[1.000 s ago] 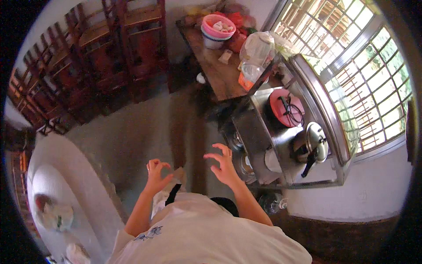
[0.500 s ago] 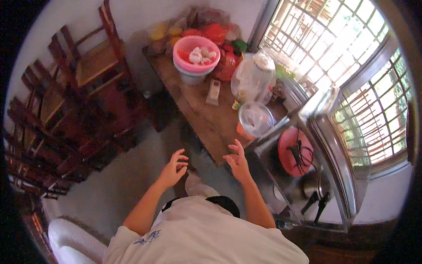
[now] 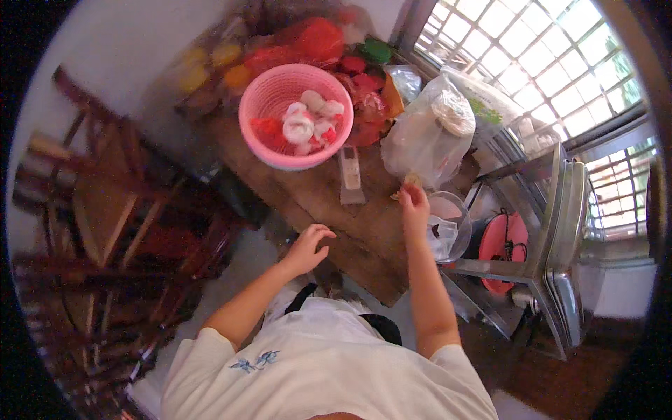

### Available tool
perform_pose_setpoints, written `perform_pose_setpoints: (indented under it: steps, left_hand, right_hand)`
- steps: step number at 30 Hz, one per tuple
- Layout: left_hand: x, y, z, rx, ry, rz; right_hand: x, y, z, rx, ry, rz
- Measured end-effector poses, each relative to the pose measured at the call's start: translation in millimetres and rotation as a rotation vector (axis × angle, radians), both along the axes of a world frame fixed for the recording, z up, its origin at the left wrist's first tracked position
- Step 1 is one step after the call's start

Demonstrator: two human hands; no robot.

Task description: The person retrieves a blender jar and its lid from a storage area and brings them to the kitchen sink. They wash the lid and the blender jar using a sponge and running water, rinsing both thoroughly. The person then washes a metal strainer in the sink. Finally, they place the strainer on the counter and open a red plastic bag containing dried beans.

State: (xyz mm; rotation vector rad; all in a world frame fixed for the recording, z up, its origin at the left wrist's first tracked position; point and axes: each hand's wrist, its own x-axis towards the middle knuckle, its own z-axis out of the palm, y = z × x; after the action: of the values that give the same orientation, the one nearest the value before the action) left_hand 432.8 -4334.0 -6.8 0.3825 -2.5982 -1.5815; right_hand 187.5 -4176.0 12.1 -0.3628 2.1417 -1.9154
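Observation:
My right hand [image 3: 414, 203] reaches over the wooden table [image 3: 294, 199] with fingertips pinched together. A small pale thing shows at the fingertips, too small to name, just below a bulging clear plastic bag [image 3: 423, 143]. Beside my right wrist stands a round clear tub [image 3: 458, 241] with white plastic inside. My left hand [image 3: 308, 250] hovers at the table's near left edge, fingers loosely curved and apart, holding nothing. Further back sits a pink mesh basket [image 3: 250, 129] with white rounded bundles [image 3: 299, 128] and red netting in it. A slim pale box [image 3: 351, 175] lies right of the basket.
Red and yellow bagged goods [image 3: 308, 42] crowd the table's back. On the right, a metal rack [image 3: 546, 231] holds a red basin [image 3: 498, 248] with a black cord, below a barred window [image 3: 532, 49]. Stacked wooden chairs [image 3: 105, 210] fill the left side.
I have come closer to the table. My right hand has moved forward to the small thing by the clear bag and closed at its fingertips. My left hand has come to the table edge.

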Motion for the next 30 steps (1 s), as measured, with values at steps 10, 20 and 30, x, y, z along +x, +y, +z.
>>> perform_pose_setpoints:
  steps: [10, 20, 30]
  left_hand:
    - [-180.7, -32.9, -85.0, -0.718, 0.033, -0.534]
    - [-188.8, -54.9, -127.8, -0.833, -0.047, -0.507]
    - [-155.0, -67.4, -87.7, -0.431, -0.063, -0.081]
  right_hand:
    - [-21.7, -5.8, -7.2, 0.757, 0.445, -0.276]
    - [-42.7, -21.1, -81.1, 0.872, 0.557, -0.402]
    - [-11.0, -61.4, -48.2, 0.424, 0.313, -0.013]
